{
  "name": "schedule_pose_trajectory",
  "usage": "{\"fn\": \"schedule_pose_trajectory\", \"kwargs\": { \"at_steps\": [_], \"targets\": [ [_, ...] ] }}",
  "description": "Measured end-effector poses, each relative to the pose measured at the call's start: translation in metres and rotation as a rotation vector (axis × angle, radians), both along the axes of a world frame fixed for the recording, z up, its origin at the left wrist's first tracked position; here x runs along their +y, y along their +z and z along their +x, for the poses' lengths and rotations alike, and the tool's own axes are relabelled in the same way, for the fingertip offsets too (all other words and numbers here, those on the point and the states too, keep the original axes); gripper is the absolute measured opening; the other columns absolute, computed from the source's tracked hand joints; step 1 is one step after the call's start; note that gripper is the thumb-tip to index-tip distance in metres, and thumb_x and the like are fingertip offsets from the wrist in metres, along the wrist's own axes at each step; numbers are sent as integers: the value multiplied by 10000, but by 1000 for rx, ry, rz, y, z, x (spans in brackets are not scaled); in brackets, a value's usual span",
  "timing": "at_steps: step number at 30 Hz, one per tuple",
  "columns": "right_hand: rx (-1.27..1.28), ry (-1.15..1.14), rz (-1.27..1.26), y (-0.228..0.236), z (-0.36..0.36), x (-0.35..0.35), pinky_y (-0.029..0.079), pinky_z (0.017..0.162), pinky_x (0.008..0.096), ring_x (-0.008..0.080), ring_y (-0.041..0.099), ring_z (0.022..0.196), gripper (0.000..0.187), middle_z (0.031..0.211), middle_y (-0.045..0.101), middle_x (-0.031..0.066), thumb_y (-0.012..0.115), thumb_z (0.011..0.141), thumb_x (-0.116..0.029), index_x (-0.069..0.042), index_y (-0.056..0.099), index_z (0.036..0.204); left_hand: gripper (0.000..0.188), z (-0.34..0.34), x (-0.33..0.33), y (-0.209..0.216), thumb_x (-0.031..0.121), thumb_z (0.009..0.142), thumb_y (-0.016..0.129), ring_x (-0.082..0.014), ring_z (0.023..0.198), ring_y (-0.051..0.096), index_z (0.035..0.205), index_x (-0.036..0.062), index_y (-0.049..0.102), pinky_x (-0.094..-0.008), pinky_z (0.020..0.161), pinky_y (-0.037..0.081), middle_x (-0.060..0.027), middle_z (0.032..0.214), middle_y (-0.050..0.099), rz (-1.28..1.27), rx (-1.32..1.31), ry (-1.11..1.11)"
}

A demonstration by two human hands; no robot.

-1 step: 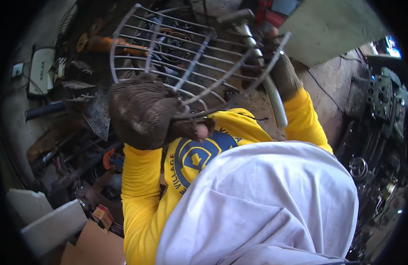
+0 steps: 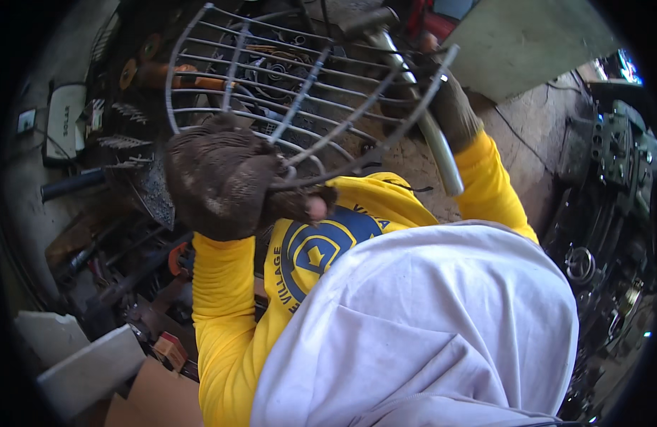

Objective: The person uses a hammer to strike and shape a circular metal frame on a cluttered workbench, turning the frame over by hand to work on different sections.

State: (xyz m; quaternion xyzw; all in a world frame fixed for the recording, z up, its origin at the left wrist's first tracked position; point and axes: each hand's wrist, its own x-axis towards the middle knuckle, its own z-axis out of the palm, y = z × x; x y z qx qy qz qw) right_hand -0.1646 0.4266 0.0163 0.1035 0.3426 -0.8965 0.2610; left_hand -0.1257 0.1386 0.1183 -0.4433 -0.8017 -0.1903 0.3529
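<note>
My left hand [image 2: 218,178], in a worn dark brown knit glove with a bare thumb tip, is closed on the near end of a grey metal wire grate [image 2: 300,92]. Thin parallel bars, cross bars and a curved outer rod make up the grate, which is held up at a tilt. At the upper right, my right hand [image 2: 453,110] wears a similar glove. It is closed round a hammer [image 2: 440,151] with a silvery tubular handle and a dark head. The hammer lies across the grate's right side, and its handle end points towards me. The grate and handle partly hide my right fingers.
Below the grate lies a jumble of metal parts. An orange tool [image 2: 200,80] rests at the upper left, near a pale panel [image 2: 66,121]. A large flat board [image 2: 531,46] stands upper right, with dark machinery [image 2: 616,153] beyond. Cardboard [image 2: 154,395] lies lower left.
The grate, the hammer and both my hands have shifted slightly to the left and up. Both hands keep their grip.
</note>
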Motion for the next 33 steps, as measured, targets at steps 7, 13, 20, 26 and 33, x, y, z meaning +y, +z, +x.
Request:
{"fn": "schedule_pose_trajectory", "kwargs": {
  "at_steps": [7, 13, 20, 26, 33],
  "targets": [
    [127, -103, 147, 7, -5, 7, 550, 810, 343, 161, 650, 825, 260, 899, 665, 70, 645, 895, -239, -51, 657, 1075, 574, -17, -12, 5, 672, 860, 551, -264, 798, 655, 835, 99, 554, -523, 867, 551, -65, 787, 592, -202, 141, -75],
    [1011, -258, 718, -37, -15, 22, 548, 894, 321, 199, 665, 1002, 321, 1092, 668, 115, 658, 861, -130, 4, 635, 1152, 725, -24, -7, -2, 677, 756, 690, -316, 1005, 617, 1166, 100, 538, -509, 1044, 405, -94, 977, 612, 78, 75, 90],
    [396, -85, 319, 14, -16, -26, 494, 735, 243, 112, 573, 808, 578, 963, 599, 28, 700, 750, -177, -20, 547, 1284, 626, -44, -25, -71, 305, 915, 629, -259, 1172, 558, 1419, 21, 390, -357, 993, 467, -131, 1400, 474, 642, -489, 778],
    [325, -22, 192, 12, -12, -21, 500, 824, 284, 131, 599, 905, 581, 1037, 615, 37, 689, 762, -152, -20, 530, 1305, 355, -17, -35, -66, 7, 855, 651, -238, 939, 677, 1207, 22, 607, -334, 847, 552, -104, 1148, 653, 1388, -1195, 125],
    [353, -131, 165, -18, -26, -1, 540, 786, 278, 141, 639, 862, 496, 977, 649, 48, 670, 819, -158, -5, 552, 1275, 339, 8, -48, -14, -68, 798, 658, -238, 976, 672, 1120, 40, 671, -352, 842, 538, -136, 1099, 674, 516, -720, 580]
  ]
}}
